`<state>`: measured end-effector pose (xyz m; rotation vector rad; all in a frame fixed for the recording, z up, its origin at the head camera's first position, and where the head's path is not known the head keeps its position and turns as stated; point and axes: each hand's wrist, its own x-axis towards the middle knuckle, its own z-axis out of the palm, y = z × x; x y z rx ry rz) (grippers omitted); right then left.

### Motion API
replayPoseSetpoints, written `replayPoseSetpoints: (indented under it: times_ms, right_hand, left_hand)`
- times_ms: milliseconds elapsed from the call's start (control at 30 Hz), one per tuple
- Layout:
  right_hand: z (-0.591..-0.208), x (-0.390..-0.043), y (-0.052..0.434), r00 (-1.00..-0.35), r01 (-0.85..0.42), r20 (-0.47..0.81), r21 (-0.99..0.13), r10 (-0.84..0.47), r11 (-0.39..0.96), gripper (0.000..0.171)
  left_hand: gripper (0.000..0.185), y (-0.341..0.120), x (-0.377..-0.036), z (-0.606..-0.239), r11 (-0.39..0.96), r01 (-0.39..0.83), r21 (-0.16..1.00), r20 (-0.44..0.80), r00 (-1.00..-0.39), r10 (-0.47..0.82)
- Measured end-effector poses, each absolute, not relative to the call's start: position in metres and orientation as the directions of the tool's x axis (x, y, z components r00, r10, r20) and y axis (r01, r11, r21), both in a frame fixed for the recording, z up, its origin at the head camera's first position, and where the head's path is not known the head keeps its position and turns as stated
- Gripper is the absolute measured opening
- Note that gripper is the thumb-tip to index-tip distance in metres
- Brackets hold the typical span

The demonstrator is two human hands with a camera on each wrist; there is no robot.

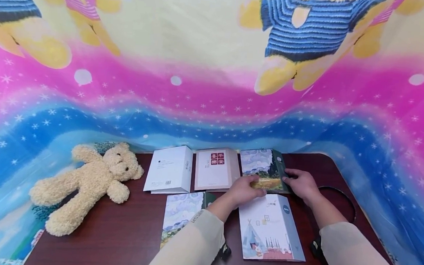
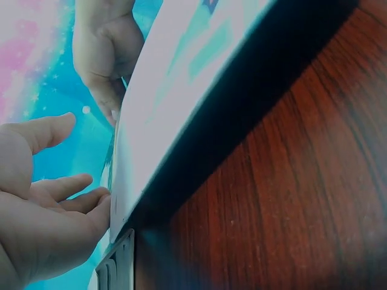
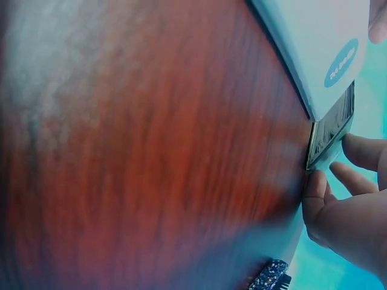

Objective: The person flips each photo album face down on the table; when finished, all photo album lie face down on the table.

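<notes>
Far left on the dark wooden table (image 1: 123, 241) lies a plush teddy bear (image 1: 90, 181), well apart from my work. Right of it, in the far row, a white book (image 1: 168, 169) and a book with a red seal panel (image 1: 214, 169) lie flat, just beside each other. In the near row a painted-cover book (image 1: 180, 216) sits partly under my left sleeve, and a pale book with a tent drawing (image 1: 269, 231) lies between my forearms. The book in hand is the landscape-cover book (image 1: 265, 169), far row, right end, flat on the table. My left hand (image 1: 243, 190) rests on its near-left edge, fingers fairly straight and loose, touching rather than clamping. My right hand (image 1: 300, 184) holds the right edge, thumb over the cover, fingers at the side. Judgement: a thin softcover, light, somewhat flexible, cover glossy and likely slick; best taken at the spine or opposite edges with both hands so it does not bend. Far right, a black cable (image 1: 340, 195) loops on the table.
</notes>
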<state>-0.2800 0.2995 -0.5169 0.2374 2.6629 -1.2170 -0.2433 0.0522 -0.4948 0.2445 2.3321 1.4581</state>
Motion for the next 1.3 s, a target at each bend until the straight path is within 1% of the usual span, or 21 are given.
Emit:
replayPoseSetpoints:
  times_ms: [133,400,633,833,1000,1200,1300]
  right_hand:
    - [-0.518,-0.281,0.298,-0.971,0.208,-0.232,-0.725,0.053,0.657,0.055]
    - [-0.518,-0.274,0.292,-0.985,0.151,-0.17,-0.738,0.036,0.658,0.057]
    - [-0.513,-0.258,0.285,-0.986,0.142,-0.169,-0.773,0.015,0.619,0.057]
    - [-0.505,-0.247,0.281,-0.99,0.109,-0.144,-0.785,-0.009,0.609,0.055]
    - [-0.498,-0.242,0.272,-0.988,0.089,-0.146,-0.805,-0.051,0.587,0.055]
    - [-0.493,-0.237,0.26,-0.984,0.064,-0.145,-0.825,-0.101,0.561,0.056]
    - [-0.491,-0.233,0.253,-0.98,0.056,-0.152,-0.827,-0.126,0.56,0.058]
  left_hand:
    - [0.063,0.051,-0.244,-0.496,0.397,-0.09,0.913,-0.227,-0.922,0.314]
    - [0.064,0.04,-0.243,-0.496,0.298,-0.123,0.947,-0.22,-0.922,0.319]
    - [0.06,0.018,-0.238,-0.486,0.275,-0.106,0.956,-0.196,-0.925,0.324]
    - [0.062,-0.007,-0.234,-0.475,0.245,-0.076,0.966,-0.157,-0.931,0.33]
    - [0.06,-0.023,-0.231,-0.473,0.216,-0.065,0.974,-0.127,-0.948,0.291]
    - [0.063,-0.044,-0.223,-0.475,0.245,-0.071,0.967,-0.131,-0.962,0.24]
    - [0.064,-0.057,-0.216,-0.479,0.239,-0.064,0.969,-0.119,-0.967,0.224]
